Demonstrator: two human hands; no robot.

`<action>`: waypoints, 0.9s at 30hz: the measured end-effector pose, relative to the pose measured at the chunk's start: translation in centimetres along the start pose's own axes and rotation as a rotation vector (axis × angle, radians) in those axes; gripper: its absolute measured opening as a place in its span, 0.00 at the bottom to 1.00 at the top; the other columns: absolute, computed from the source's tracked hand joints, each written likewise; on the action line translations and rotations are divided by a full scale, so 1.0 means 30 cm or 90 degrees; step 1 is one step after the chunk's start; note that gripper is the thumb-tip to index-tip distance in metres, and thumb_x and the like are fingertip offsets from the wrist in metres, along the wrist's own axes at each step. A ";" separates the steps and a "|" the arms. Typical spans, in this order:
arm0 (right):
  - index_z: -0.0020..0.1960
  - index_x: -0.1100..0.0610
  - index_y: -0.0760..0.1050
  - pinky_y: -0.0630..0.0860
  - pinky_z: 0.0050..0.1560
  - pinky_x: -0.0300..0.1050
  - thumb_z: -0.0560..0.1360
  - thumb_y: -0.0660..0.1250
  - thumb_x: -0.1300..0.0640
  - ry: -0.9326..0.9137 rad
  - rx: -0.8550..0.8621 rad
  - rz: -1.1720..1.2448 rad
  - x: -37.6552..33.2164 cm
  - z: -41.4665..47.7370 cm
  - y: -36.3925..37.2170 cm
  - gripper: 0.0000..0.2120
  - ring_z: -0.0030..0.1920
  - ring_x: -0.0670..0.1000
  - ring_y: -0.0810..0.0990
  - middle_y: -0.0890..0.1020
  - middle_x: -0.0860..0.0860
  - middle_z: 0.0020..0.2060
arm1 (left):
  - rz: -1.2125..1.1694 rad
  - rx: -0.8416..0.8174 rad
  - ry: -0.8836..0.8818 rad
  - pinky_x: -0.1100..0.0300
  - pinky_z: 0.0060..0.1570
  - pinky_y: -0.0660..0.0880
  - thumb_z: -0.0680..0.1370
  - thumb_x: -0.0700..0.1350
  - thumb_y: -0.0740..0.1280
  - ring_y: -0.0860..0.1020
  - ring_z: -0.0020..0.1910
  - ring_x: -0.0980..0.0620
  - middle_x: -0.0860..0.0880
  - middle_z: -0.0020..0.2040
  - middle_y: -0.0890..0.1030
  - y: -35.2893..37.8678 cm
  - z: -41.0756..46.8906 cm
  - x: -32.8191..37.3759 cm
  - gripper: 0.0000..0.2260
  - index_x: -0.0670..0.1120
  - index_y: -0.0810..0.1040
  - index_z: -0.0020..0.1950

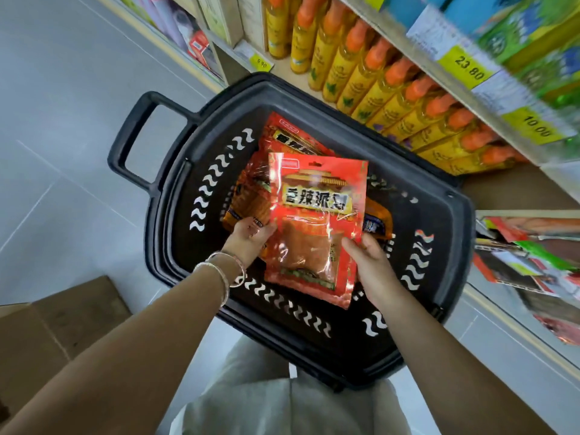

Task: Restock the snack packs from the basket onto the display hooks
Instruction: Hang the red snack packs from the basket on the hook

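A black plastic basket (201, 171) stands on the floor below me, with several red and orange snack packs (282, 136) lying inside. Over the basket I hold one red snack pack (317, 221) with a see-through window and yellow lettering. My left hand (249, 238), bracelets at the wrist, grips its left edge. My right hand (372, 265) grips its lower right edge, thumb on the front. Snack packs hanging on the display (527, 255) show at the right edge, blurred; the hooks themselves cannot be made out.
A shelf of yellow bottles with orange caps (392, 86) runs along the upper right, with yellow price tags (467, 69) on the shelf above. A brown cardboard box (50, 328) sits on the grey tile floor at lower left. The basket's handle (131, 136) sticks out to the left.
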State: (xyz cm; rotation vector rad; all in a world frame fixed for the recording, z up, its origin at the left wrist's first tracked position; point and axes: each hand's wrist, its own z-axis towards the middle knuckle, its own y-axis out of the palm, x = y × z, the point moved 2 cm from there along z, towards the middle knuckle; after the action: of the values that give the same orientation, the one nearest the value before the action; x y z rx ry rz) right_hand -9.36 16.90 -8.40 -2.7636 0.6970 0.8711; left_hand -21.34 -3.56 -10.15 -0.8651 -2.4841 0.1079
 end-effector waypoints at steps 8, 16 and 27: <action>0.65 0.52 0.71 0.73 0.62 0.52 0.77 0.66 0.52 0.112 -0.044 -0.056 -0.057 0.154 0.145 0.17 0.62 0.52 0.75 0.75 0.52 0.65 | -0.091 0.095 -0.034 0.53 0.53 0.76 0.75 0.54 0.67 0.80 0.47 0.46 0.46 0.52 0.81 -0.082 0.063 -0.016 0.15 0.46 0.77 0.56; 0.69 0.54 0.67 0.71 0.49 0.43 0.80 0.62 0.56 0.089 0.131 0.040 -0.095 0.439 0.190 0.18 0.55 0.50 0.75 0.74 0.51 0.59 | 0.075 0.179 -0.097 0.52 0.56 0.73 0.79 0.51 0.61 0.76 0.55 0.39 0.40 0.57 0.78 -0.143 0.107 -0.096 0.17 0.42 0.72 0.63; 0.68 0.55 0.66 0.74 0.59 0.51 0.69 0.73 0.45 0.255 0.203 -0.090 -0.062 0.641 0.315 0.33 0.59 0.56 0.74 0.73 0.54 0.58 | 0.008 0.179 -0.085 0.60 0.43 0.67 0.79 0.51 0.60 0.74 0.35 0.54 0.51 0.42 0.77 -0.145 0.167 -0.121 0.14 0.45 0.74 0.61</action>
State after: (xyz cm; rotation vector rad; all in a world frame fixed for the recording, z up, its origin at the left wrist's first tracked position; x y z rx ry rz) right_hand -24.86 14.78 -23.18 -2.6678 0.6214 0.1553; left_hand -23.77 -8.75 -15.09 -0.7752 -2.5035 0.5219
